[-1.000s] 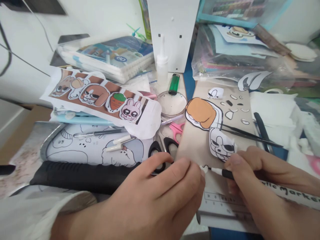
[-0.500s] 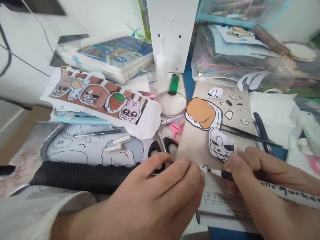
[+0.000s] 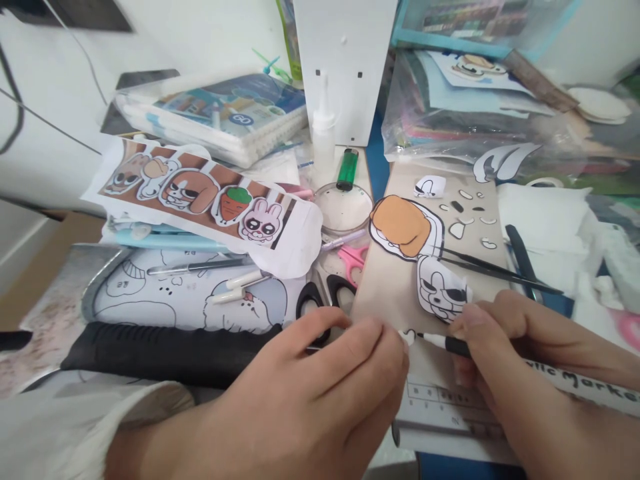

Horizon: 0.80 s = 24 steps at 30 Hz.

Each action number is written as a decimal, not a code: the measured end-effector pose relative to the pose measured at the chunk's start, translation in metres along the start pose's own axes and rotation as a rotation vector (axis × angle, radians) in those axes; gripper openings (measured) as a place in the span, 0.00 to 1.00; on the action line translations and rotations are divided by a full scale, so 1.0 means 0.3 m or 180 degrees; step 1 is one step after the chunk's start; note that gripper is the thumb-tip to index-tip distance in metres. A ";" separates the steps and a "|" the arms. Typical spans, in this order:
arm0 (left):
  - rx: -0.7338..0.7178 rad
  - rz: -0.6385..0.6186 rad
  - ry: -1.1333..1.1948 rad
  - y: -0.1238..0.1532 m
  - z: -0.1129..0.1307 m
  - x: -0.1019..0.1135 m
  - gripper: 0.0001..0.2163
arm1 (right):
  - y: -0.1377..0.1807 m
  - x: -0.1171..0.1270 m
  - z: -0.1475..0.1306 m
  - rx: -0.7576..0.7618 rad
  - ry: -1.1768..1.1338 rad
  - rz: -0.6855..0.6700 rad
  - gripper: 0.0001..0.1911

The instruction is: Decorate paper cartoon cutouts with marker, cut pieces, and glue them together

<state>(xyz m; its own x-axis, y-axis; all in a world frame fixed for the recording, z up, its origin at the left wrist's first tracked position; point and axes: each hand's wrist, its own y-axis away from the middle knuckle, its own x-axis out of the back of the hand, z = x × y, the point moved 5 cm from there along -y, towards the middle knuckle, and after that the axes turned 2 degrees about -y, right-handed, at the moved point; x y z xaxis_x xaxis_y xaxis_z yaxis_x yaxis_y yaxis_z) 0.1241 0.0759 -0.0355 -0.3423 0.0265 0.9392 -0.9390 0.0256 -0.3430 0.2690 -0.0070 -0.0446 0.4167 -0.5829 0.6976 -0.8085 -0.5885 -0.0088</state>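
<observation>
Marker [image 3: 580, 385]: its white barrel reads "ylic Marke"; the other letters are hidden or cut off.
Packet [image 3: 273, 97]: it shows the number "60".
Right hand [image 3: 520, 363]: the thumb and fingers pinch the marker, its tip pointing left.
Left hand [image 3: 325, 380]: back upward, fingers bent and close together; I cannot tell if they pinch.
White piece [image 3: 411, 337]: at the left fingertips, just beside the marker tip.
Change: since half a second ago, the tip shifts only slightly.

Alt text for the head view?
A right hand holds a marker, its tip close to a small white piece at the fingertips of the left hand. Behind, an orange cutout lies on a beige board, black-handled scissors to its left.
</observation>
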 end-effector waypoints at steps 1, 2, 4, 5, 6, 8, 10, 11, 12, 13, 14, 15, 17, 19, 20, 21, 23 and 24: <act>0.0015 0.0035 -0.0008 0.000 0.005 -0.001 0.17 | 0.000 0.001 -0.001 -0.0013 0.0001 0.0024 0.19; 0.0048 0.0085 -0.0028 0.000 0.010 -0.002 0.18 | 0.001 0.001 0.000 -0.0046 -0.0002 0.0031 0.19; 0.0156 0.0172 -0.0104 0.003 0.020 -0.006 0.17 | 0.001 -0.001 0.003 -0.0115 -0.0025 0.0073 0.19; 0.0211 0.0190 -0.0149 0.005 0.025 -0.008 0.16 | 0.000 -0.003 0.005 -0.0152 -0.0040 0.0098 0.19; 0.0252 0.0192 -0.0184 0.008 0.030 -0.009 0.15 | 0.000 -0.004 0.007 -0.0164 -0.0059 0.0136 0.19; 0.0279 0.0149 -0.0224 0.013 0.036 -0.011 0.13 | -0.001 -0.005 0.010 -0.0146 -0.0077 0.0158 0.19; 0.0264 0.0180 -0.0205 0.017 0.036 -0.005 0.13 | -0.003 -0.003 0.009 -0.0078 -0.0056 0.0128 0.20; 0.0257 0.0204 -0.0188 0.018 0.033 -0.002 0.13 | -0.004 -0.001 0.008 -0.0044 -0.0043 0.0085 0.20; 0.0255 0.0219 -0.0178 0.019 0.031 0.000 0.13 | -0.006 0.002 0.005 0.0009 -0.0032 0.0059 0.20; 0.0250 0.0232 -0.0173 0.020 0.028 0.001 0.12 | -0.007 0.003 0.001 0.0075 -0.0011 0.0008 0.20; 0.0229 0.0234 -0.0176 0.020 0.027 -0.001 0.12 | -0.008 0.005 -0.006 0.0168 0.0014 -0.0029 0.20; 0.0212 0.0211 -0.0180 0.020 0.027 -0.005 0.12 | -0.008 0.005 -0.012 0.0244 0.0031 -0.0067 0.20; 0.0193 0.0167 -0.0176 0.021 0.029 -0.014 0.11 | -0.009 0.004 -0.023 0.0363 0.0070 -0.0101 0.21; 0.0167 0.0150 -0.0149 0.021 0.032 -0.021 0.10 | -0.009 0.001 -0.028 0.0385 0.0080 -0.0085 0.21; 0.0169 0.0153 -0.0147 0.020 0.033 -0.022 0.09 | -0.009 0.001 -0.029 0.0380 0.0074 -0.0053 0.21; 0.0185 0.0138 -0.0153 0.018 0.032 -0.023 0.09 | -0.009 -0.002 -0.028 0.0363 0.0071 -0.0064 0.20; 0.0159 0.0101 -0.0200 0.013 0.033 -0.022 0.10 | -0.010 -0.005 -0.028 0.0352 0.0036 -0.0079 0.20; 0.0157 0.0091 -0.0239 0.011 0.032 -0.020 0.11 | -0.010 -0.006 -0.027 0.0345 0.0015 -0.0094 0.20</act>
<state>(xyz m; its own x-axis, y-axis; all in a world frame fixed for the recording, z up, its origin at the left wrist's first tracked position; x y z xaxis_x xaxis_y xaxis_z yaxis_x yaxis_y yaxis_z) 0.1226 0.0661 -0.0420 -0.3688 -0.0486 0.9283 -0.9287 -0.0236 -0.3702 0.2674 0.0002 -0.0399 0.4374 -0.5619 0.7021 -0.7461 -0.6626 -0.0654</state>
